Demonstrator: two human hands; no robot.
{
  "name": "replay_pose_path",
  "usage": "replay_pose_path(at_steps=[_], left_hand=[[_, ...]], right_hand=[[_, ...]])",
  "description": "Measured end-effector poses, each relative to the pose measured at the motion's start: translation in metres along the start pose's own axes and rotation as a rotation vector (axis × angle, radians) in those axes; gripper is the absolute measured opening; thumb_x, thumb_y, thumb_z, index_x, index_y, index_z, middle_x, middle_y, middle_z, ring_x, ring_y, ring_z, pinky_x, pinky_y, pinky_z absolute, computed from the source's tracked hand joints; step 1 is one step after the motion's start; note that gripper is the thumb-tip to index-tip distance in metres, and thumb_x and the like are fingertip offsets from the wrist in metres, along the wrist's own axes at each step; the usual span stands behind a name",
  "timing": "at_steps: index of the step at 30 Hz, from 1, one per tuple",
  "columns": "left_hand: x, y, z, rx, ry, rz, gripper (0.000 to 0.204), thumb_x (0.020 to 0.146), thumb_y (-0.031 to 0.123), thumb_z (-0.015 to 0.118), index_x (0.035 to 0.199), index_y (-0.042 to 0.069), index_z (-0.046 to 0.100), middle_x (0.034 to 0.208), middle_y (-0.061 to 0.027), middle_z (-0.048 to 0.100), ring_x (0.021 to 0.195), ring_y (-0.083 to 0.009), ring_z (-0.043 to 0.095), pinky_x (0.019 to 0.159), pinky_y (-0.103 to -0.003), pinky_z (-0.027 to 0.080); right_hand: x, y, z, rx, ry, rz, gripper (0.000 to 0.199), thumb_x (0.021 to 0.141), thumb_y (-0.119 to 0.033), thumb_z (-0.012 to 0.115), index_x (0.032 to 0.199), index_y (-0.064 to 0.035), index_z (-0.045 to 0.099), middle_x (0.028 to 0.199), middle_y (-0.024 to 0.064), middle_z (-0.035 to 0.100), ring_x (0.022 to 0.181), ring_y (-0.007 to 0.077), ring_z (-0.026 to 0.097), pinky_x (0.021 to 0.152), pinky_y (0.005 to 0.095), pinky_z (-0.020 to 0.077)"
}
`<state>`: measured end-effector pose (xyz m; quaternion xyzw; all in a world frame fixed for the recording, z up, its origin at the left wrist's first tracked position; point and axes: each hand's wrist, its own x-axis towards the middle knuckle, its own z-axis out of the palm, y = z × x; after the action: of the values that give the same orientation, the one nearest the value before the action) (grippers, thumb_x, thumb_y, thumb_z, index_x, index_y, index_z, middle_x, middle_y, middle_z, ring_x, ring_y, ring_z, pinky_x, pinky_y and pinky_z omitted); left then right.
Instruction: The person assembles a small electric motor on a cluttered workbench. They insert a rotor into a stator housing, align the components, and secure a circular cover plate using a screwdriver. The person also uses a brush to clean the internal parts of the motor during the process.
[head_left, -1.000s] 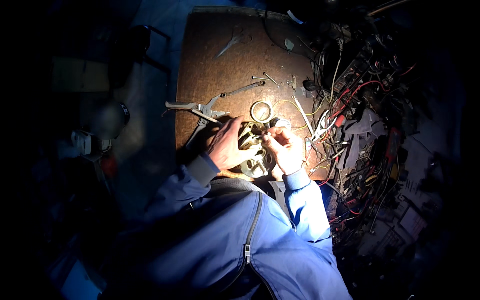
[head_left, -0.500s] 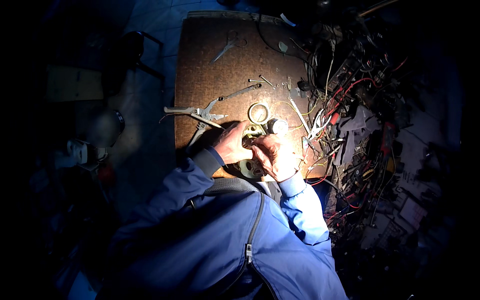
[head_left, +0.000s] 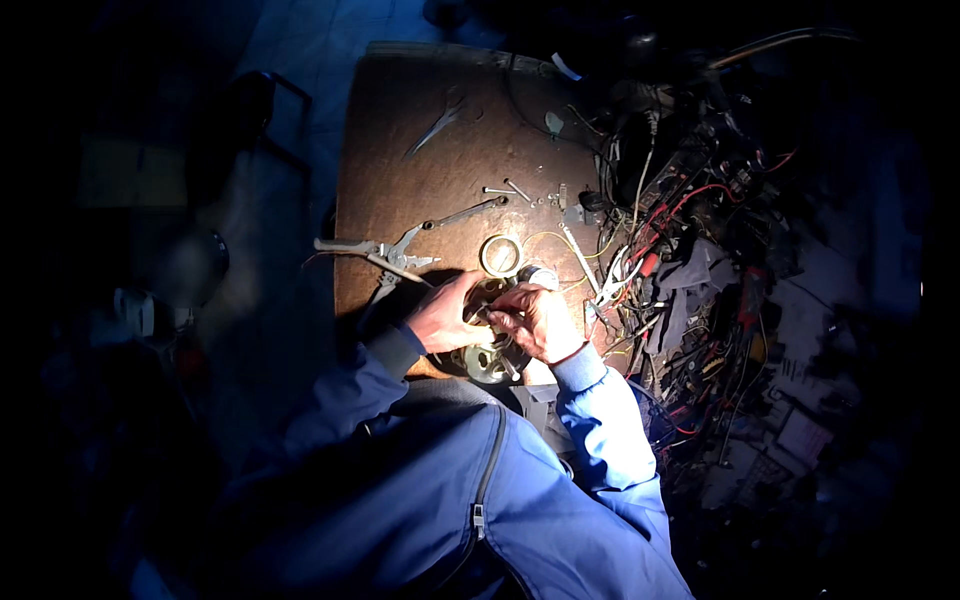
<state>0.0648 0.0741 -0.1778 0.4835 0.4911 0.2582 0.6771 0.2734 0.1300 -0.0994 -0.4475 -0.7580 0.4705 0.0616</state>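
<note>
Right hand (head_left: 545, 325) has moved closer to the left hand's (head_left: 438, 318) thumb, fingertips pinched, any contents unclear, over a holed, round grey metal housing (head_left: 486, 363). The left hand spreads against the housing's left side, likely steadying it. Beyond the housing lies a pale metal ring (head_left: 484, 261).

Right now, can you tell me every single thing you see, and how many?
table: 1, brown, middle
scissors: 1, grey, far part of table
bolts: 2, silvery, mid-table
spanner-like bar: 1, grey, nearer than the bolts
plier-like tool: 1, pale-handled, table's left
ring: 1, pale, beyond the hands
holed metal part: 1, greyish, under the hands
cables: too many to count, black, red, white, right
cloth: 1, grey, among the cables
Small bits and dark edges: can't tell
jacket: 1, blue, bottom
left hand: 1, bare, holding the metal part
right hand: 1, bare, fingers over the metal part
</note>
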Motion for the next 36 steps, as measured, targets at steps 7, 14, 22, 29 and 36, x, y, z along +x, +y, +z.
replay_pose_path(at_steps=[7,14,22,29,36], left_hand=[[0.001,0.005,0.002,0.111,0.065,0.012,0.092,0.073,0.012,0.087,0.152,-0.003,0.042,0.141,-0.0226,0.060,0.131,-0.0282,0.059,0.114,-0.039,0.047],[0.000,0.009,0.002,0.173,0.110,0.033,0.089,0.073,0.013,0.087,0.150,-0.003,0.044,0.134,-0.0232,0.065,0.126,-0.0290,0.064,0.111,-0.040,0.050],[0.002,0.011,0.005,0.182,0.164,0.025,0.090,0.071,0.018,0.089,0.149,-0.002,0.047,0.138,-0.0253,0.063,0.130,-0.0357,0.062,0.113,-0.043,0.048],[0.002,0.019,0.002,0.170,0.107,-0.064,0.097,0.068,0.023,0.091,0.150,-0.001,0.046,0.143,-0.0264,0.060,0.136,-0.0377,0.057,0.116,-0.045,0.045],[0.001,0.019,0.001,0.153,0.099,-0.073,0.097,0.067,0.024,0.091,0.150,-0.001,0.046,0.142,-0.0256,0.060,0.135,-0.0380,0.058,0.116,-0.045,0.045]], right_hand=[[0.004,-0.002,-0.003,-0.057,-0.058,0.040,0.017,0.087,-0.017,0.082,0.094,-0.0013,0.079,0.086,0.0161,0.070,0.083,0.0338,0.068,0.077,0.0441,0.0542],[0.007,0.001,0.001,-0.077,-0.027,-0.031,0.018,0.083,-0.016,0.081,0.090,-0.0006,0.075,0.085,0.0176,0.068,0.083,0.0365,0.068,0.075,0.0460,0.0541],[0.010,-0.010,-0.002,-0.231,0.000,-0.031,0.020,0.080,-0.017,0.075,0.093,-0.0026,0.072,0.088,0.0192,0.066,0.085,0.0417,0.067,0.075,0.0487,0.0549],[0.013,-0.008,-0.007,-0.062,-0.098,0.035,0.016,0.081,-0.013,0.077,0.090,-0.0016,0.071,0.085,0.0181,0.064,0.082,0.0388,0.067,0.073,0.0475,0.0529],[0.015,-0.007,-0.007,-0.038,-0.154,0.063,0.019,0.081,-0.017,0.077,0.092,-0.0015,0.071,0.091,0.0206,0.068,0.085,0.0413,0.068,0.075,0.0496,0.0549]])
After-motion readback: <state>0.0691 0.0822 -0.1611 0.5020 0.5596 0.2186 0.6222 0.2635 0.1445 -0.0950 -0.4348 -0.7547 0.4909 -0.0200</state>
